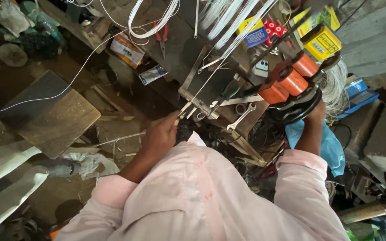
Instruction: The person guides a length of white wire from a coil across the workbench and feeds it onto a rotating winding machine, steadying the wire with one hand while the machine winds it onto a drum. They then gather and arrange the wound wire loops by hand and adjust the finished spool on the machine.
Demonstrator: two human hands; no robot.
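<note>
Left hand point(159, 134) pinched shut on thin white wire strands point(187, 108) at the grey metal frame point(202, 89). Right hand point(314, 115) grips black round winder wheel point(296, 107) with orange spools point(291, 80), on the cluttered tabletop point(251, 120).

I am in a cluttered repair workshop: my bench point(211, 85) is strewn with a spanner point(241, 117), red-handled pliers point(162, 35), loops of white wire point(153, 22) and small parts boxes point(321, 41), with scrap wood point(50, 114) and dusty debris on the floor.
</note>
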